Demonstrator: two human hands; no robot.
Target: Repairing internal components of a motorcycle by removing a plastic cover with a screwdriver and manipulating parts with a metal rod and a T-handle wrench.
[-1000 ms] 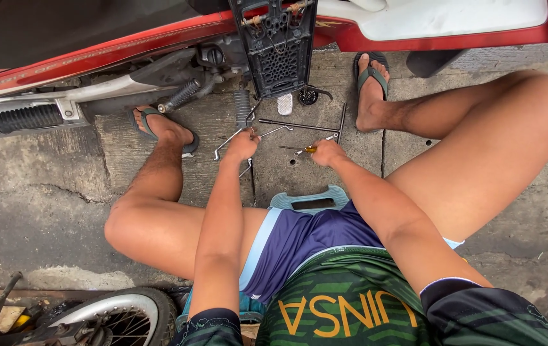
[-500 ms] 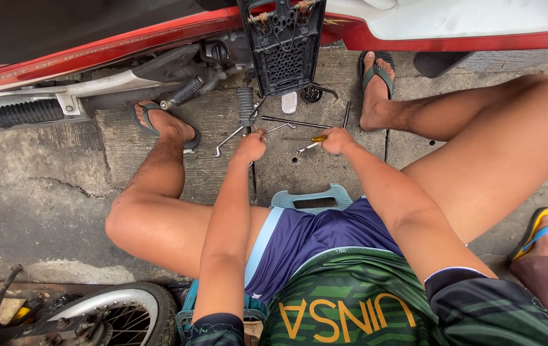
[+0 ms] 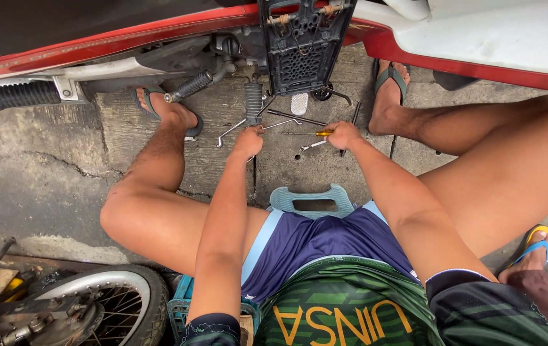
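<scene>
Down at the far left a spoked wheel (image 3: 104, 301) lies on the concrete, and above it a ribbed footpeg (image 3: 21, 94) sticks out from the red motorbike (image 3: 114, 41). The person sits low on a pale blue stool (image 3: 312, 197), legs spread, a sandalled foot on either side of the work. The left hand (image 3: 248, 141) is curled shut around something small just below the coil spring (image 3: 253, 102) under the bike; what it pinches I cannot tell. Bent metal rods (image 3: 286, 118) lie on the ground between the two hands. The right hand (image 3: 344, 134) is closed on a yellow-handled tool (image 3: 322, 133), its tip pointing left toward the rods. At the far right, another person's foot in a yellow flip-flop (image 3: 533, 243) rests on the ground.
</scene>
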